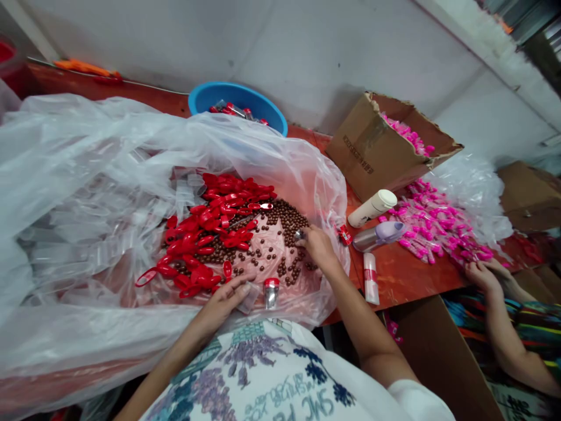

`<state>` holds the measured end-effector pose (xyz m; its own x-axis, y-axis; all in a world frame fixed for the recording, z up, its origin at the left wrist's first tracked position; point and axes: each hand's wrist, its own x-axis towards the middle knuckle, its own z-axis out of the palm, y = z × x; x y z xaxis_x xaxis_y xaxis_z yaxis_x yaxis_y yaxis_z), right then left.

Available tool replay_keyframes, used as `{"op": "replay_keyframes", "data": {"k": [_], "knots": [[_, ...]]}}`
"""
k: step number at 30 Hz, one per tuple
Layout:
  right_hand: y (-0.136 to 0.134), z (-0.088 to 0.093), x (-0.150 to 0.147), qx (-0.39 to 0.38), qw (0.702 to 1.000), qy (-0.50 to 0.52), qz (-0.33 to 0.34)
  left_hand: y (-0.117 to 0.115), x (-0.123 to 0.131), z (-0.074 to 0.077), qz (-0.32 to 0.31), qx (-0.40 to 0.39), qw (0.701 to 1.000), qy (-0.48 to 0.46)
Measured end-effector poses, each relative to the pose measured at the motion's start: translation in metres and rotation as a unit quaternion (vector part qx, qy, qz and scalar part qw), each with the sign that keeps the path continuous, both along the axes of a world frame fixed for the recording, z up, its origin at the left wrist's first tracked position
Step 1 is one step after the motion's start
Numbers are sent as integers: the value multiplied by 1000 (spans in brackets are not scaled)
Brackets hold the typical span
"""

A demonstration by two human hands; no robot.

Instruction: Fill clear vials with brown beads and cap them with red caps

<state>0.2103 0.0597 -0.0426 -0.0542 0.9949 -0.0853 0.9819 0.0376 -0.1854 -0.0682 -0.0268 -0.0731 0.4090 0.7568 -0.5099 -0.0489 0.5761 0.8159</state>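
Note:
My left hand is closed on a clear plastic container near the front edge of the open plastic bag. Right beside it stands a small clear jar with a red lid. My right hand is over the right side of the brown beads, its fingers pinched round a small shiny thing that I cannot make out. Red plastic pieces lie heaped left of the beads. Farther left inside the bag is a pile of clear containers.
A blue basin stands behind the bag. To the right are a cardboard box, a white bottle, a grey-purple bottle, a pink-white tube and pink pieces. Another person's hands touch that pile.

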Motion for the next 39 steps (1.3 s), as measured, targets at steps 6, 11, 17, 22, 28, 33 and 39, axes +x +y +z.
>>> {"op": "replay_keyframes", "data": {"k": [6, 11, 17, 22, 28, 33, 39], "knots": [[25, -9, -21, 8, 993, 105, 54, 0, 1, 3, 16, 2, 1000, -7], [33, -18, -39, 22, 976, 203, 74, -1, -1, 13, 23, 12, 999, -20], [10, -6, -62, 19, 884, 466, 24, 4, -3, 23, -15, 129, 991, 33], [-16, 14, -83, 1, 828, 561, -15, 19, 3, 29, 19, 151, 988, 0], [-33, 13, -104, -9, 796, 605, -22, 38, 11, 40, 94, 150, 978, -109], [-40, 17, -105, -7, 809, 588, 1, 37, 9, 45, 84, 144, 978, -124], [-43, 22, -100, 7, 832, 552, 45, 33, 10, 49, 85, 140, 976, -144]]}}
